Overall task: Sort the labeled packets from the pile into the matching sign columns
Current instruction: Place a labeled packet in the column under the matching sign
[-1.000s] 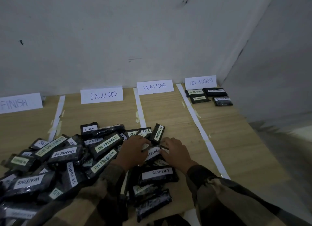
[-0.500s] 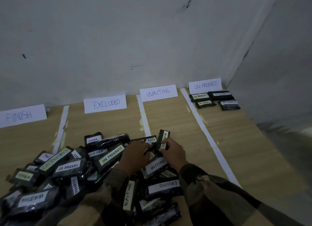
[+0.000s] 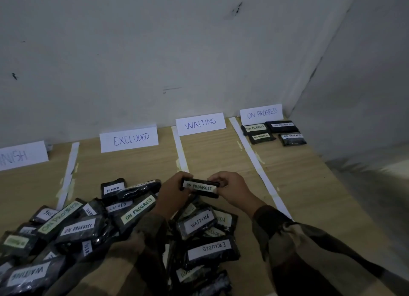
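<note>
A black packet labeled ON PROGRESS [image 3: 200, 187] is lifted just above the pile, level, label facing me. My left hand [image 3: 173, 192] grips its left end and my right hand [image 3: 234, 190] pinches its right end. Below lies the pile of black labeled packets [image 3: 93, 227], spread across the near left and centre of the wooden table. Four paper signs stand along the wall: FINISH [image 3: 21, 155], EXCLUDED [image 3: 129, 138], WAITING [image 3: 200, 124] and ON PROGRESS [image 3: 262, 113]. Several ON PROGRESS packets [image 3: 273, 132] lie in the far right column.
White paper strips [image 3: 254, 160] divide the wooden table [image 3: 309, 196] into columns. The table's right edge runs diagonally at the right, with a grey floor beyond. A grey wall closes the back, and the room corner sits just behind the ON PROGRESS sign.
Both hands have risen out of the pile with one packet; it has turned from upright to level, its ON PROGRESS label now showing. The view has tilted slightly.
</note>
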`<state>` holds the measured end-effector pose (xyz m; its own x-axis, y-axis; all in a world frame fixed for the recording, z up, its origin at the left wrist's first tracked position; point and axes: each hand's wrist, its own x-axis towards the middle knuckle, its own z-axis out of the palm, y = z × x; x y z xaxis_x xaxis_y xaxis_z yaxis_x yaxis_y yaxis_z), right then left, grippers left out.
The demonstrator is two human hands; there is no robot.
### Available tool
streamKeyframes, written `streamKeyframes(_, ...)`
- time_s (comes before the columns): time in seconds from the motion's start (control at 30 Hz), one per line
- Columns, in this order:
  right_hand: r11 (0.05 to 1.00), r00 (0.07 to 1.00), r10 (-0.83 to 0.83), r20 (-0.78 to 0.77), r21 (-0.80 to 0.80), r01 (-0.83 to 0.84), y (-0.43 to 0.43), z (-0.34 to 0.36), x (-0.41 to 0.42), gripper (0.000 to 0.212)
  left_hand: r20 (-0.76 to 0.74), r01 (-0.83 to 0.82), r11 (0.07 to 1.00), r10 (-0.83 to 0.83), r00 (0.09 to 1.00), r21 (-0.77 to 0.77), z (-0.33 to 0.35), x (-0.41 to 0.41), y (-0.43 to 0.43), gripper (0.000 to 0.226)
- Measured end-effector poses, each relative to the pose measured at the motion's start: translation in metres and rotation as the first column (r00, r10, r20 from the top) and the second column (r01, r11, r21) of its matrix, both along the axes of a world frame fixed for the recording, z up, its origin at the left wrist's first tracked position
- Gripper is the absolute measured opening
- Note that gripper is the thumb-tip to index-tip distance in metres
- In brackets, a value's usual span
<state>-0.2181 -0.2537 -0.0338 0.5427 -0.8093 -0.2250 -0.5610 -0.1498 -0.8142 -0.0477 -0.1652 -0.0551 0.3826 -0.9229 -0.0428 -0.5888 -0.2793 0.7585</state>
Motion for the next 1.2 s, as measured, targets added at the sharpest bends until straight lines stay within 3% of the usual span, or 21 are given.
streamKeyframes(0.1, 0.993, 0.998, 0.024, -0.049, -0.114, -0.030, -0.003, 0.003, -0.005, 0.035, -0.068, -0.044, 0.999, 0.046, 0.997, 0.032, 0.003, -0.004, -0.007, 0.018)
streamKeyframes(0.17, 0.963, 0.981, 0.114, -0.156, -0.226, -0.147, -0.005, 0.001, -0.008, 0.047, -0.143, -0.066, 0.996, 0.074, 0.987, 0.058, 0.005, -0.011, -0.011, 0.018)
streamKeyframes(0.23, 0.897, 0.937, 0.173, -0.303, -0.344, -0.276, -0.008, -0.002, -0.013, 0.064, -0.194, -0.069, 0.994, 0.085, 0.977, 0.090, 0.006, -0.020, -0.019, 0.019)
streamKeyframes(0.3, 0.825, 0.906, 0.155, -0.393, -0.453, -0.337, -0.013, -0.003, -0.021, 0.065, -0.175, -0.046, 0.995, 0.061, 0.983, 0.092, 0.005, -0.029, -0.028, 0.024)
streamKeyframes(0.4, 0.789, 0.884, 0.133, -0.449, -0.492, -0.368, -0.023, -0.001, -0.039, 0.058, -0.134, 0.012, 0.995, 0.002, 0.991, 0.103, 0.008, -0.045, -0.041, 0.026)
streamKeyframes(0.57, 0.768, 0.853, 0.124, -0.508, -0.495, -0.406, -0.050, -0.001, -0.075, 0.059, -0.277, 0.059, 0.987, -0.016, 0.961, 0.147, 0.006, -0.075, -0.067, 0.041)
streamKeyframes(0.7, 0.780, 0.821, 0.074, -0.567, -0.480, -0.402, -0.083, 0.001, -0.109, 0.058, -0.041, 0.125, 0.977, -0.120, 0.992, 0.173, -0.002, -0.092, -0.093, 0.061)
streamKeyframes(0.8, 0.792, 0.795, 0.048, -0.605, -0.462, -0.399, -0.112, -0.002, -0.130, 0.053, 0.108, 0.182, 0.967, -0.203, 0.973, 0.177, -0.009, -0.102, -0.107, 0.063)
streamKeyframes(1.2, 0.773, 0.725, 0.043, -0.687, -0.437, -0.460, -0.219, -0.029, -0.147, 0.055, 0.432, 0.233, 0.965, -0.261, 0.863, 0.119, -0.040, -0.129, -0.173, 0.054)
